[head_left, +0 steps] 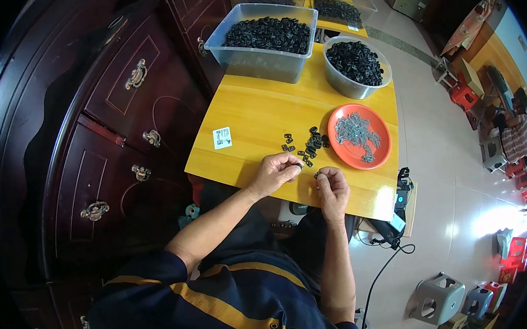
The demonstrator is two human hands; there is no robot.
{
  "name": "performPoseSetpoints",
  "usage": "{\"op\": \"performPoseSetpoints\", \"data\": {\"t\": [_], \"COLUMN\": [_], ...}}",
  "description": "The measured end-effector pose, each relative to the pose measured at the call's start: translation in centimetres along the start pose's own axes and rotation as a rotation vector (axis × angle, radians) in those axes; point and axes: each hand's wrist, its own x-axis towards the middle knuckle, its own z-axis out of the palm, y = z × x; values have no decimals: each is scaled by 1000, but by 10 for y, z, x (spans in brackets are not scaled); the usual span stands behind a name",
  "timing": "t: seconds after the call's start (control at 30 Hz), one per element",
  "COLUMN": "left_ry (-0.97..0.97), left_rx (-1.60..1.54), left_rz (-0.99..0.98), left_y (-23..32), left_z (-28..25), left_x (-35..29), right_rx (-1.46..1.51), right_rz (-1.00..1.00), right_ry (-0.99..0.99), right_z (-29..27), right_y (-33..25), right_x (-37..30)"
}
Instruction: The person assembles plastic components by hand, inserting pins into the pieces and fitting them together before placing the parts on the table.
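My left hand (275,172) pinches a small black part (299,166) between thumb and fingers over the front of the yellow table (249,111). Close to its right, my right hand (334,191) is closed in a pinch; a dark speck shows at its fingertips, too small to name. Just beyond both hands lies a loose group of small black parts (314,140), some looking like rings. To their right, an orange-red plate (336,153) holds a heap of small silvery pieces (354,131), too fine to tell their kind.
At the table's back stand a clear rectangular bin (258,63) and a round clear tub (354,90), both full of black parts. A white printed card (222,138) lies at left. Dark wooden drawers (113,129) flank the table's left; a grey stool (439,298) and cables are at right.
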Motion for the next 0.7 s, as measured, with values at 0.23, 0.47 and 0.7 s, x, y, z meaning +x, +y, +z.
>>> {"op": "performPoseSetpoints", "data": {"t": [0.23, 0.47, 0.7], "left_ry": [93, 11, -22], "left_rx": [-28, 71, 220], "left_rz": [54, 135, 166], "left_y": [0, -15, -8], "left_z": [9, 7, 9], "left_x": [2, 4, 1], "right_rx": [-77, -115, -111], "right_rz": [15, -11, -17], "right_ry": [-14, -4, -25], "right_z": [1, 1, 4], "right_y": [0, 1, -3], "right_x": [-2, -1, -1]}}
